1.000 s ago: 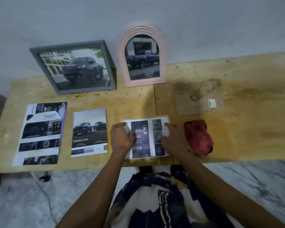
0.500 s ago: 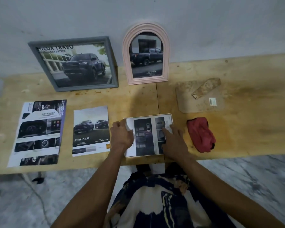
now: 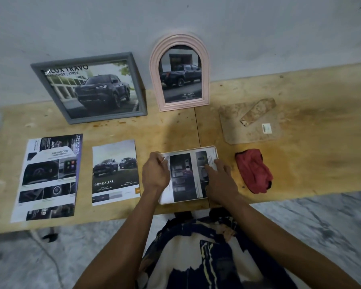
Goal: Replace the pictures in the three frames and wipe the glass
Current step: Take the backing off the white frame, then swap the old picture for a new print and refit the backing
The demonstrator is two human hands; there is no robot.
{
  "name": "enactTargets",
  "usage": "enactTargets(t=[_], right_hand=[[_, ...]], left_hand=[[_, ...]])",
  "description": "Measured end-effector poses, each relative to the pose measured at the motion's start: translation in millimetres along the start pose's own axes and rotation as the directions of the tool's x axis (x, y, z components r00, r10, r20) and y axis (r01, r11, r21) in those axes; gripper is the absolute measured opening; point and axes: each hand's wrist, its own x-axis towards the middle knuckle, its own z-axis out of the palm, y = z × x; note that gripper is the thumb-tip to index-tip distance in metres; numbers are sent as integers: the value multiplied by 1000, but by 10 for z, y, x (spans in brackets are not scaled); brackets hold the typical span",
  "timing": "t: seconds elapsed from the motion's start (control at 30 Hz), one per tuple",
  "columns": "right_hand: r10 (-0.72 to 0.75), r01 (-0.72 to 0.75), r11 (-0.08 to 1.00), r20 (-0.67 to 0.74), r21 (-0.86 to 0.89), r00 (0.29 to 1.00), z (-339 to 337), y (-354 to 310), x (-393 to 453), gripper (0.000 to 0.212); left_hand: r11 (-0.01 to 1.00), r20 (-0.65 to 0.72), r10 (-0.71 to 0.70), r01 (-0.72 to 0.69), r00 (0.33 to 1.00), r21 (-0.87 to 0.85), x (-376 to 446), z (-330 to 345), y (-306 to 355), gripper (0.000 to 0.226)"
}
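Observation:
A small white frame (image 3: pixel 188 176) lies flat near the table's front edge with a car-interior picture on it. My left hand (image 3: pixel 155 174) pinches the picture's upper left corner. My right hand (image 3: pixel 221 180) rests on the right side, its fingers straight and pressing the sheet. A red cloth (image 3: pixel 253 171) lies crumpled just right of the frame. A grey frame (image 3: pixel 90 88) and a pink arched frame (image 3: pixel 180 73) lean on the wall, each showing a dark pickup. Two loose prints lie at the left: a "Double Cab" sheet (image 3: pixel 115 172) and a dashboard sheet (image 3: pixel 50 176).
A brown backing board (image 3: pixel 252 124) with its stand flap and a white sticker lies at the back right of the wooden table (image 3: pixel 321 142). The table's front edge runs just below my hands. A grey marbled floor (image 3: pixel 321 226) lies below it.
My right hand left the red cloth's side and its fingers now lie flat on the picture. My left hand has shifted to the picture's upper left corner. The camera view moved slightly.

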Motion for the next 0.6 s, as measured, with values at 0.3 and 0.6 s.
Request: enactTargets(t=[0.3,0.6], right_hand=[[37,-35,997,-39,63,999,46,18,-22,73],[-168,196,981,-576,-15,800,-195,-235,-181,51]], left_hand=[[991,47,-28,34,998,-127,-197,-142,-138,27],[902,-52,172,-178,984,-393,-400,-417,-38,11]])
